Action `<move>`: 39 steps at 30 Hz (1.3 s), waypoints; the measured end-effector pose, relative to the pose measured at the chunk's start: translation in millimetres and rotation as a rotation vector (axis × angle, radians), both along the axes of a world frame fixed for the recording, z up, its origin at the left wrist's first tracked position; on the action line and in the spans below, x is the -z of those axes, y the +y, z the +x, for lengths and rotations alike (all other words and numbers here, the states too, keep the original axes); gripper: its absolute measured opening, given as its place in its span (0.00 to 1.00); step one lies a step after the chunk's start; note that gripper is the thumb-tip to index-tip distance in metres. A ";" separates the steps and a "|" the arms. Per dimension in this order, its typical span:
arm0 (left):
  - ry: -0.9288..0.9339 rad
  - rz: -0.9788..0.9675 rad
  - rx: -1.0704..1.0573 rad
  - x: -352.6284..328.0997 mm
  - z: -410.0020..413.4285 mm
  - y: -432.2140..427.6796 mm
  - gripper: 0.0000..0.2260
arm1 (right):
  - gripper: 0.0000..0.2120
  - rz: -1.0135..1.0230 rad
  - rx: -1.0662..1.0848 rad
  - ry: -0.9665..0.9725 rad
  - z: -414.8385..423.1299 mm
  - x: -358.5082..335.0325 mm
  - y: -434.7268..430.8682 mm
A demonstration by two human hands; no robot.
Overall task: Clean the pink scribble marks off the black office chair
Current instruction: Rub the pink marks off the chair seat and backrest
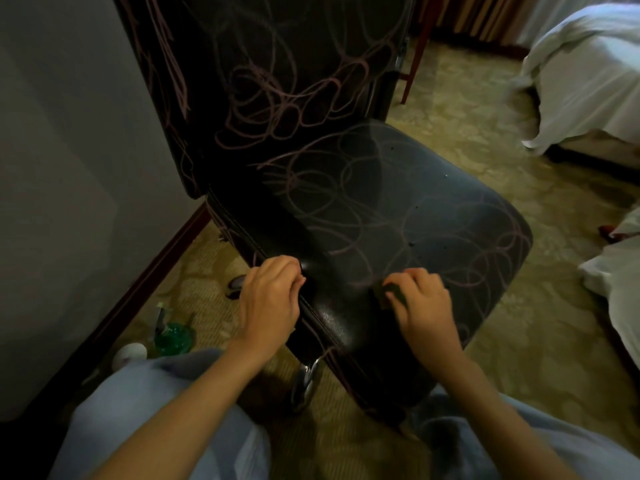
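At seat [398, 202] edge: left hand [268, 299] grips, right hand [424, 303] holds sponge [394, 291].

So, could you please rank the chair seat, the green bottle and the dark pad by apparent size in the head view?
Largest to smallest:
chair seat
green bottle
dark pad
Its rank is unsure: the right hand hides most of it.

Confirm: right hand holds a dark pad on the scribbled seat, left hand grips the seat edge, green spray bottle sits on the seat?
Not quite: the head view shows the green spray bottle on the carpet by the wall, not on the seat. The right hand holds the dark pad on the seat; the left hand grips its edge.
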State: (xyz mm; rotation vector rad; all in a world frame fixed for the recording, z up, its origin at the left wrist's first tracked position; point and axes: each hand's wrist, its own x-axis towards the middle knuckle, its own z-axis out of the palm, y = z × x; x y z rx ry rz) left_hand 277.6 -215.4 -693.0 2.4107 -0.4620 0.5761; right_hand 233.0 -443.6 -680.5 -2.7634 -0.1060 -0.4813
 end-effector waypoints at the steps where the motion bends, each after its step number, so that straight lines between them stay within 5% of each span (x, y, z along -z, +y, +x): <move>1: -0.002 -0.006 0.000 0.5 0.5 -0.6 0.05 | 0.13 0.017 0.018 0.023 3.6 0.1 -8.6; 7: -0.002 -0.021 -0.005 3.2 4.0 0.5 0.05 | 0.11 0.167 -0.040 -0.071 -19.5 -21.2 12.2; 13: -0.001 0.001 0.026 4.0 12.5 15.9 0.04 | 0.12 0.024 -0.158 -0.042 -80.3 -6.0 69.2; 21: 0.003 -0.080 0.045 0.3 8.9 20.1 0.03 | 0.09 0.043 -0.091 -0.093 -46.9 -4.7 100.1; 30: 0.016 0.018 0.097 -0.5 -3.3 12.8 0.03 | 0.31 0.023 -0.013 -0.035 -108.5 41.9 84.2; 35: 0.007 -0.005 0.074 1.5 -3.8 10.4 0.03 | 0.27 0.157 0.070 0.042 -149.2 76.8 63.8; 39: 0.000 -0.002 0.077 2.0 -2.7 13.4 0.02 | 0.11 0.193 0.131 -0.056 -156.3 70.3 63.2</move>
